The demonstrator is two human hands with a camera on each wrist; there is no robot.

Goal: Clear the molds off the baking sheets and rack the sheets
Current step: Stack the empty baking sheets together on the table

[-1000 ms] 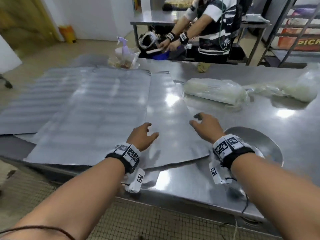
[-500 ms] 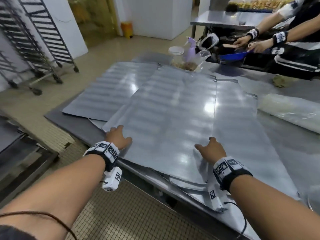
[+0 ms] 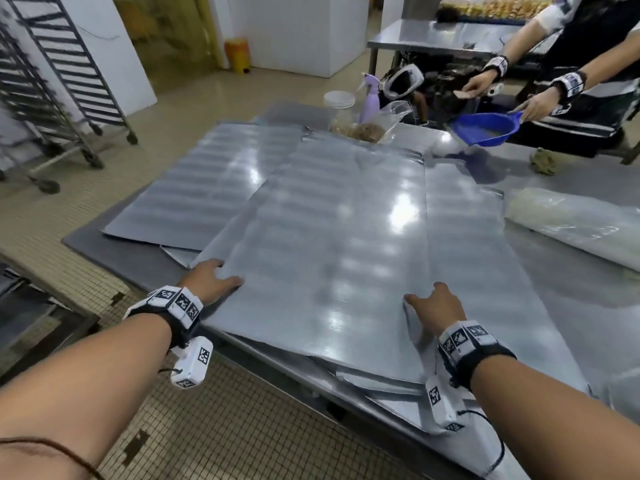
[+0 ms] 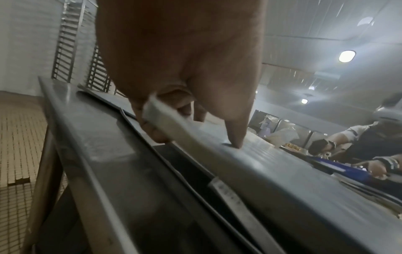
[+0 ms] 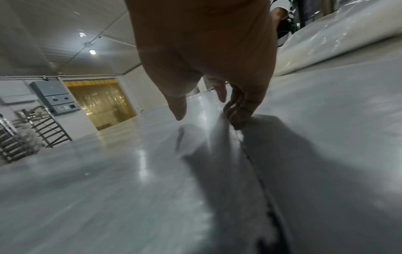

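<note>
A stainless-steel worktop [image 3: 114, 251] is seen standing on a floor of small beige tiles [image 3: 242, 427], and several flat grey metal baking sheets are spread over it, overlapping one another. The topmost large grey baking sheet [image 3: 332, 251] lies slantwise across the pile, its near edge reaching past the worktop's front rim. Its near left corner is gripped by the left hand [image 3: 211, 277]: in the left wrist view the thumb is pressed on the upper face while the fingers [image 4: 156, 135] are curled beneath the raised edge. The right hand [image 3: 438, 306] is set at the sheet's right edge, thumb on top and fingers [image 5: 239, 116] hooked over the rim, so that grip too is clamped on the sheet. A second grey baking sheet [image 3: 207, 192] is laid to the left, partly covered. A long roll wrapped in clear plastic [image 3: 575, 226] rests on the worktop to the right. Tall metal tray racks on castors [image 3: 65, 91] are parked by the white wall at the left, and a yellow strip curtain [image 5: 100, 101] closes a doorway. At the far side a blue plastic scoop [image 3: 485, 128] is held by another person.
</note>
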